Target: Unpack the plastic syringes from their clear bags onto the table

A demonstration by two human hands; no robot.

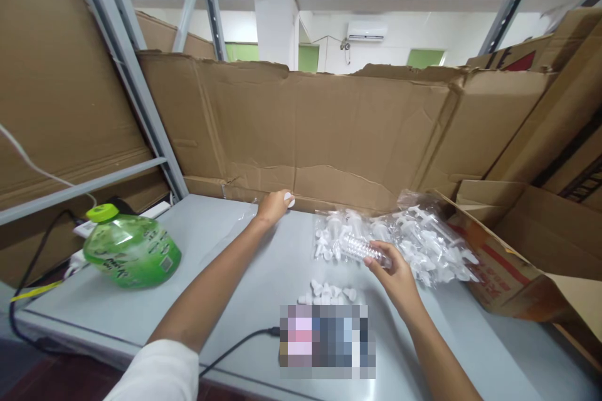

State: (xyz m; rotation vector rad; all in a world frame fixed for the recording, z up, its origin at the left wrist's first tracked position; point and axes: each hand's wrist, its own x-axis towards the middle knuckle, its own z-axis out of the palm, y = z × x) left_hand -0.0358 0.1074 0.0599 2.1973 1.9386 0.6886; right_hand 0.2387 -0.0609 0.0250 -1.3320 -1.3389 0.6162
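Stretched toward the back of the table, my left hand is closed on a small white round piece; its exact kind is hard to make out. My right hand grips one end of a clear ribbed plastic tube, which lies tilted in front of the bags. Behind and beside it are clear plastic bags with several white plastic parts inside. A small heap of loose white plastic pieces rests on the table nearer to me.
A green bottle stands at the left, close to cables and a power strip. At the front lies a blurred-out device with a black cable. An open cardboard box is at the right; a cardboard wall borders the back.
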